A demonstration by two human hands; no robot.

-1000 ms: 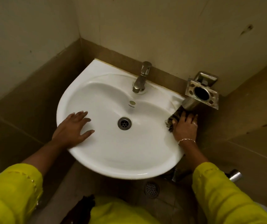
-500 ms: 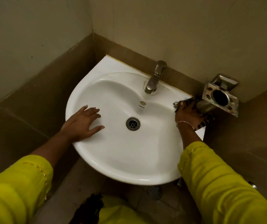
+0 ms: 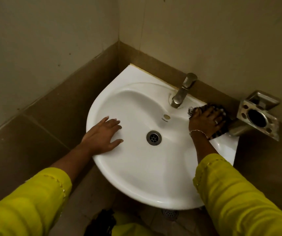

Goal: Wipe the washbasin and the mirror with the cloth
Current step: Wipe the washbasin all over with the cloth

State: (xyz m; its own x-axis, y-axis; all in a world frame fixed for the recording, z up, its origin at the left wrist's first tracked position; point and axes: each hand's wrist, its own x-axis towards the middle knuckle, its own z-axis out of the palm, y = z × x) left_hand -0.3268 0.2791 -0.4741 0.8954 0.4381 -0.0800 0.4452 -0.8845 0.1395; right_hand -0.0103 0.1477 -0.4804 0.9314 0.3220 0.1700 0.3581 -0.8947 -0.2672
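Head view looks down on a white washbasin (image 3: 136,176) fixed into the corner of a tiled wall. The left hand (image 3: 102,135) rests palm down on the basin's left rim, with its fingers straight and slightly spread toward the drain (image 3: 153,137), holding nothing. The right hand (image 3: 205,121) lies on the cloth (image 3: 217,133) at the basin's back right corner, just right of the tap (image 3: 181,94). Its fingers are spread and press flat on the fabric rather than curling round it.

Most of the cloth is hidden under that hand. Only a dark frayed edge shows past the fingertips and thumb, and a striped strip shows beside the wrist, so its full shape cannot be made out. A thin bracelet (image 3: 196,132) circles the right wrist, and a ring (image 3: 216,122) sits on one finger.

A metal holder (image 3: 257,116) juts from the wall just beside the cloth, and its lower cup covers part of the basin's right corner. Whether cloth and holder touch cannot be told. The basin's near rim partly covers a floor drain (image 3: 170,213). Yellow sleeves (image 3: 239,201) are cut off by the picture's bottom edge, as is a dark shape (image 3: 102,222) too dim to identify.
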